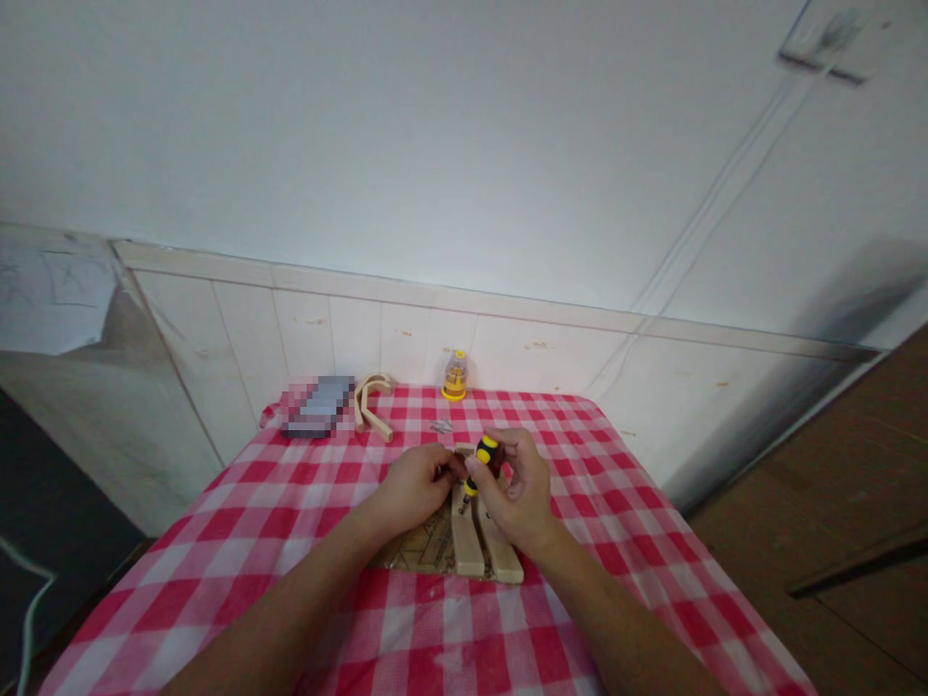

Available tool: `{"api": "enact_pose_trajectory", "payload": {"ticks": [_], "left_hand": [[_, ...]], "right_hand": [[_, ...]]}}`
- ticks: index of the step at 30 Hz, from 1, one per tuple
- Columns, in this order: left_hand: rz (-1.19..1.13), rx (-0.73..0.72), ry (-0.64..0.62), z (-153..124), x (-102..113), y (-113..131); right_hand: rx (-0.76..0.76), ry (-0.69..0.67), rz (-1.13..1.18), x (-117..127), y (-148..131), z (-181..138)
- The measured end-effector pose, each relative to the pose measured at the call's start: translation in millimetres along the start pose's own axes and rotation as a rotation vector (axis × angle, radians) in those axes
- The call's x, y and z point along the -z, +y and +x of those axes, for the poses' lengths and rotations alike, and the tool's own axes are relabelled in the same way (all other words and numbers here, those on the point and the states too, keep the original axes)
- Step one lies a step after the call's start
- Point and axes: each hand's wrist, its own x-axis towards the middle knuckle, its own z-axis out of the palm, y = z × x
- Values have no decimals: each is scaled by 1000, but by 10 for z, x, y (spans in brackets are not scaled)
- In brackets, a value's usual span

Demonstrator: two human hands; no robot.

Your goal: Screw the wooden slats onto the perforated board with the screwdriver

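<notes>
My right hand (518,483) is closed around a yellow and black screwdriver (487,450). The screwdriver slants down and left, its tip at the left one of two pale wooden pieces (469,546). Beside its shaft, my left hand (424,483) has its fingers curled in at the upper part of that wooden piece; what the fingertips pinch, if anything, is hidden. The second wooden piece (506,556) lies just to the right, partly under my right hand. Both pieces rest on a brown patterned board or sheet (417,549).
Small metal bits, likely screws (441,425), lie beyond my hands. A yellow screwdriver-bit holder (454,377) stands by the wall. Curved wooden pieces (373,411) and a blurred-out dark device (319,406) lie at the back left of the checked tablecloth (290,541).
</notes>
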Motion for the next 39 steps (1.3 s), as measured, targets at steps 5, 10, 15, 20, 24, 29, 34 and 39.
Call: {"api": "enact_pose_trajectory", "payload": {"ticks": [5,10,15,20,24,29,34,39], "left_hand": [[-7,6,16,-11,5,29],[-24,-1,17,-17,2,29],[-3,5,10,-8,-1,15],[15,7,12,-12,15,44],[20,10,11,-12,14,47],[37,1,9,-6,17,53],[43,3,8,-7,16,45],[8,-5,7,-5,1,15]], "right_hand": [[14,-85,80,26,42,-32],[11,-69,55,28,40,-46],[32,-55,34,22,22,-37],[32,-46,21,18,24,-30],[22,-32,3,13,25,-26],[23,-8,-13,10,0,3],[19,15,-24,8,-17,20],[5,11,-13,-3,18,10]]}}
